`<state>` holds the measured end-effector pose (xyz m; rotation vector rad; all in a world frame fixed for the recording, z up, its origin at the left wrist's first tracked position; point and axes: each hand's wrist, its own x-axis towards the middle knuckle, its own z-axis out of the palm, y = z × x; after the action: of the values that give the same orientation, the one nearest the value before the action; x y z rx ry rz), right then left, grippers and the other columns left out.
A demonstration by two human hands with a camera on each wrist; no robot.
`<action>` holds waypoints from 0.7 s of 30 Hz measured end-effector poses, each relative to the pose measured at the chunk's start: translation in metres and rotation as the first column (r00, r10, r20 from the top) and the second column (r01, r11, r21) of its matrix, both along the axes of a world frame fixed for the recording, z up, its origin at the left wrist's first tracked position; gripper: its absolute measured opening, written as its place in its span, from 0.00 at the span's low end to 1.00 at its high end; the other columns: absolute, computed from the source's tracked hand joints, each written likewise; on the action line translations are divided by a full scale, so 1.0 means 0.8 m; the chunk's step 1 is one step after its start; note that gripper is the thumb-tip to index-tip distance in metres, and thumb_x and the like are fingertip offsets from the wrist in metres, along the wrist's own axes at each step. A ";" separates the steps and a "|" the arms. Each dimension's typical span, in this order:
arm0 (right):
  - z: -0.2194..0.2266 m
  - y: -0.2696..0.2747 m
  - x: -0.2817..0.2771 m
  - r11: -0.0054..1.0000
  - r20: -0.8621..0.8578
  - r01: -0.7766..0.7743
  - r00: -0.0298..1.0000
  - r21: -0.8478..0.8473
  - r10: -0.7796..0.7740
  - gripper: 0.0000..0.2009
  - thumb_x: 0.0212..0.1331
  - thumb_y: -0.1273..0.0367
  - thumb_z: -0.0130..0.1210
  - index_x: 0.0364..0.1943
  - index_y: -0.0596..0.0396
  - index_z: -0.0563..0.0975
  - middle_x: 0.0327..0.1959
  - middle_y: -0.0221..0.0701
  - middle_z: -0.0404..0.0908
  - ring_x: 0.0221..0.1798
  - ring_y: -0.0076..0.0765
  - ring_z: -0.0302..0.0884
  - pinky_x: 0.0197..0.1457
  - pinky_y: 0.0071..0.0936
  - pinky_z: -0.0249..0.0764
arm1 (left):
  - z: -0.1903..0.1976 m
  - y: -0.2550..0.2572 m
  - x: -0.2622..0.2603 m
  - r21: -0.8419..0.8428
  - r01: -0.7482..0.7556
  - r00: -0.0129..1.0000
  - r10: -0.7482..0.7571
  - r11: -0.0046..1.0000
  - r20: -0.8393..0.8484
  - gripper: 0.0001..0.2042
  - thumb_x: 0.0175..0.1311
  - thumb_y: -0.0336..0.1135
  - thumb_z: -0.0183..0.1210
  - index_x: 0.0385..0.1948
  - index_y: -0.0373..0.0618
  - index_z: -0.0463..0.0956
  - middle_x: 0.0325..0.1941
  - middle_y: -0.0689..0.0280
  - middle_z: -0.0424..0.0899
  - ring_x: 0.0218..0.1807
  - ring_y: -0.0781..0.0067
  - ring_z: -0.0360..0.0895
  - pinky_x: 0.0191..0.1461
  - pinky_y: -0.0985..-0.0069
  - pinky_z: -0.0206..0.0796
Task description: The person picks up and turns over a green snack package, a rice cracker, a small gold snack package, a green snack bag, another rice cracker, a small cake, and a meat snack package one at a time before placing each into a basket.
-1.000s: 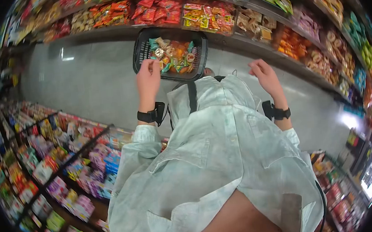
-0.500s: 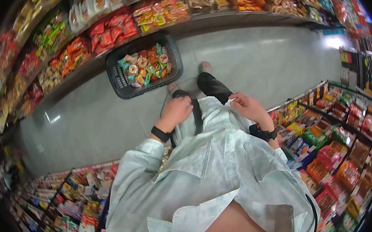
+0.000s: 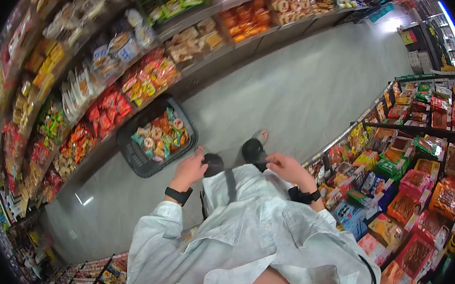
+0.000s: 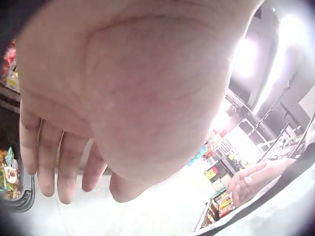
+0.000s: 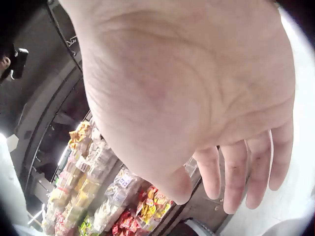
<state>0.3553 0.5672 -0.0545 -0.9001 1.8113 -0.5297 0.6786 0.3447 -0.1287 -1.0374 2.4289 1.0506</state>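
My left hand [image 3: 189,169] hangs in front of the body with nothing in it; its palm and loosely extended fingers show in the left wrist view. It is near the dark plastic shopping basket [image 3: 142,170], which stands on the floor against the left shelf. Small wrapped snacks [image 3: 158,136] in several colours fill much of the basket. My right hand [image 3: 290,169] hovers over the thigh on the other side, its fingers loose and apart in the right wrist view [image 5: 236,169] and holding nothing. Each wrist wears a black band.
Shelf bins of packaged snacks [image 3: 148,76] run along the left and top of the aisle. On the right, a low display of packets [image 3: 404,180] borders the grey tiled floor [image 3: 287,82]. Two feet stand beside the basket. A dark stand [image 3: 427,43] is at the far end.
The view has turned, so the basket shifts left and lower and more of the right-hand display shows. Both hands have dropped closer to the body. The basket keeps its place by the shelf.
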 end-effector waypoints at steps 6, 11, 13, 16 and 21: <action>-0.008 0.017 -0.137 0.995 -0.088 0.087 0.992 -0.055 -0.091 0.17 0.67 0.62 0.64 0.54 0.57 0.81 0.39 0.43 0.89 0.44 0.53 0.88 0.49 0.44 0.82 | 0.033 0.006 -0.201 -0.013 0.050 0.998 -0.050 0.999 -0.031 0.19 0.69 0.45 0.61 0.55 0.43 0.81 0.52 0.51 0.88 0.56 0.44 0.85 0.57 0.50 0.77; -0.007 0.030 -0.217 0.951 -0.089 0.191 0.972 -0.245 -0.218 0.16 0.66 0.63 0.64 0.52 0.56 0.82 0.42 0.44 0.90 0.46 0.57 0.88 0.49 0.45 0.82 | 0.096 0.076 -0.416 -0.030 0.337 0.892 -0.330 0.941 -0.309 0.17 0.67 0.44 0.62 0.51 0.44 0.81 0.47 0.52 0.89 0.52 0.46 0.85 0.54 0.53 0.77; -0.009 0.032 -0.236 0.936 -0.097 0.181 0.971 -0.302 -0.219 0.14 0.64 0.65 0.63 0.51 0.54 0.82 0.42 0.45 0.89 0.47 0.59 0.87 0.50 0.46 0.82 | 0.105 0.108 -0.473 -0.031 0.483 0.790 -0.451 0.875 -0.416 0.14 0.65 0.41 0.63 0.46 0.45 0.80 0.44 0.53 0.88 0.50 0.46 0.85 0.51 0.50 0.77; -0.008 0.042 -0.254 0.955 -0.063 0.180 0.978 -0.235 -0.200 0.14 0.60 0.69 0.62 0.50 0.53 0.83 0.44 0.47 0.89 0.49 0.56 0.87 0.52 0.41 0.82 | 0.090 0.136 -0.513 -0.158 0.626 0.687 -0.636 0.763 -0.351 0.12 0.64 0.40 0.62 0.43 0.44 0.78 0.40 0.53 0.87 0.49 0.45 0.85 0.49 0.49 0.76; -0.035 0.051 -0.255 0.979 -0.034 0.179 0.983 -0.098 -0.183 0.15 0.58 0.67 0.60 0.49 0.53 0.83 0.44 0.48 0.88 0.49 0.60 0.86 0.52 0.45 0.81 | 0.097 0.092 -0.558 0.249 0.758 0.652 -0.706 0.603 -0.276 0.12 0.66 0.39 0.59 0.45 0.45 0.79 0.42 0.53 0.88 0.49 0.43 0.85 0.54 0.50 0.75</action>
<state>0.1515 0.6083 -0.0829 -0.8190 1.9321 -0.7208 0.2325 0.4180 -0.0514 0.2095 2.2749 1.1750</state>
